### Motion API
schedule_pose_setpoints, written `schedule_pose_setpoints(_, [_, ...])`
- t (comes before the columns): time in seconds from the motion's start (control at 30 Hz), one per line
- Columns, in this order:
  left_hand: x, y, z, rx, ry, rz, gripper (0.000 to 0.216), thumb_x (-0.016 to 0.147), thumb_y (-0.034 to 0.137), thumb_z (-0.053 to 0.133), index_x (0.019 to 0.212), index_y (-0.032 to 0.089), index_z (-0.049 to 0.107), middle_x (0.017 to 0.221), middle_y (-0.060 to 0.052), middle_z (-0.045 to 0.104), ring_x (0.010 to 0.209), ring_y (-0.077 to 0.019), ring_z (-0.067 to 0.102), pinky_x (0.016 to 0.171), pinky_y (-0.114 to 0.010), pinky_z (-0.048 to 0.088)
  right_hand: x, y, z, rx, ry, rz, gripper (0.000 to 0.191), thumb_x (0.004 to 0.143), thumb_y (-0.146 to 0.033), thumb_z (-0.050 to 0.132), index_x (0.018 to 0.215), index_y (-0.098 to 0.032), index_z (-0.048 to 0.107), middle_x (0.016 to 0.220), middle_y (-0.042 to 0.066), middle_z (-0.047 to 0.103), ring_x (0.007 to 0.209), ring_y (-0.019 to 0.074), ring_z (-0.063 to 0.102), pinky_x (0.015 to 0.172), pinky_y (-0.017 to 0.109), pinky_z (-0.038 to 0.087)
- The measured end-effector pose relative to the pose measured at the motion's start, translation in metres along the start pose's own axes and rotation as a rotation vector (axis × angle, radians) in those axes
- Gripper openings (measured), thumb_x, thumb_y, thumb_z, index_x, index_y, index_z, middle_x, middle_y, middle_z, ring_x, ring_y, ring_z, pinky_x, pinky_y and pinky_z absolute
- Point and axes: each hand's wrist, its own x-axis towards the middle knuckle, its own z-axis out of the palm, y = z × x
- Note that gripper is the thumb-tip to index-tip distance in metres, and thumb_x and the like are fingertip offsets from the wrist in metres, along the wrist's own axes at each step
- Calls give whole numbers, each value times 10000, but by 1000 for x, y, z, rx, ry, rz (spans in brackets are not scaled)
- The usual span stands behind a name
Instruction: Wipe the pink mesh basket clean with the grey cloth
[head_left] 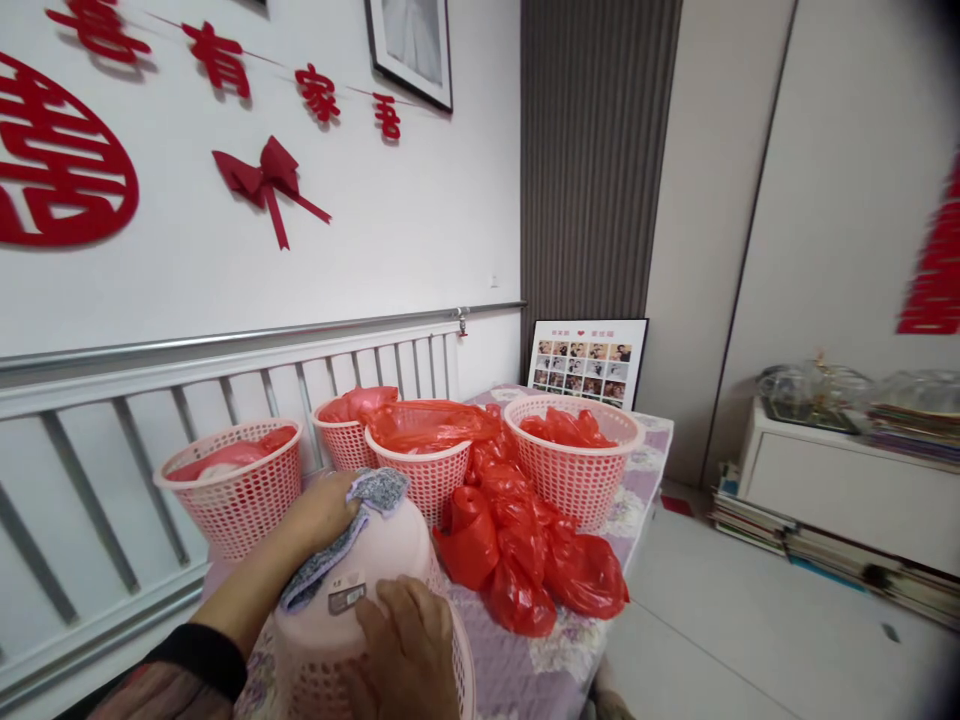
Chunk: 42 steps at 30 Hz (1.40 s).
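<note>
A pink plastic basket (390,560) lies upside down in front of me on the bed. My left hand (326,510) presses a grey cloth (352,525) against its upturned base, fingers closed on the cloth. My right hand (409,640) lies flat on the basket's near side beside a small label (346,592), fingers spread and steadying it.
Several pink baskets (574,455) holding red plastic bags stand on the floral bedspread (637,470). Loose red bags (525,550) are heaped to the right of my basket. A white railing (225,390) runs along the wall. Books are stacked by a low white cabinet (847,480) at right.
</note>
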Motion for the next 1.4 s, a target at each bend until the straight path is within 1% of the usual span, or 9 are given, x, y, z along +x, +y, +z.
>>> schedule_pose_setpoints(0.17, [-17,46,-11,-119,-21,227,479,863,204,451,1319,244,593,1421,-38,620,1324,-190,535,1167,-342,352,-10,0,13,-33,-8,21,386,927,-543,549,1188,-279,652,1116,79,730,1073,307,638,905,458,473])
schedule_pose_setpoints(0.33, [-23,81,-5,-77,-216,462,505,767,148,517,1227,297,659,1385,19,651,1292,-197,564,1174,-346,347,-25,3,22,-45,-77,40,463,855,-511,655,1254,-278,634,1178,117,708,1164,379,598,897,497,487])
schedule_pose_setpoints(0.53, [-2,35,8,-58,-134,254,452,796,164,504,1219,226,649,1371,-59,657,1293,-220,561,1150,-368,372,-9,-7,16,-32,77,86,375,977,-552,446,1162,-295,647,1096,69,739,1048,308,659,930,484,452])
schedule_pose_setpoints(0.63, [-4,14,1,-53,-91,162,418,809,159,480,1180,232,657,1318,-66,685,1240,-229,595,1099,-372,413,-4,-6,10,-34,55,48,359,970,-549,471,1160,-299,644,1089,61,744,1042,295,666,906,457,465])
schedule_pose_setpoints(0.87, [-38,-19,-13,-35,-69,-33,392,848,207,437,1158,194,676,1240,-101,724,1144,-251,657,1025,-377,463,-9,0,8,-60,-34,12,364,927,-504,578,1213,-285,628,1161,69,725,1093,304,645,921,462,466])
schedule_pose_setpoints(1.1, [-77,-48,-30,97,-5,-342,372,823,219,477,1123,227,697,1212,-96,741,1145,-267,675,989,-374,487,3,-9,1,-109,53,2,325,1010,-465,436,1144,-257,647,1123,47,732,1090,272,628,915,438,453])
schedule_pose_setpoints(1.2, [-79,-31,-43,144,138,-327,481,830,195,442,1276,211,622,1335,-108,675,1249,-267,615,1072,-408,444,4,-10,0,-122,68,1,326,1026,-422,397,1137,-248,649,1123,53,728,1098,277,619,905,446,456])
schedule_pose_setpoints(1.3, [-70,7,-43,39,254,-86,584,848,195,430,1428,201,497,1492,-75,553,1380,-223,494,1191,-412,338,-3,-8,4,-147,38,-12,311,1014,-378,414,1179,-246,642,1155,64,714,1114,292,613,905,463,467])
schedule_pose_setpoints(1.4, [-56,47,-25,-58,123,141,652,822,141,436,1466,237,467,1553,-31,485,1432,-198,426,1223,-419,308,-14,-3,12,-194,-16,-25,324,964,-396,513,1224,-250,637,1218,93,687,1123,313,611,900,475,493])
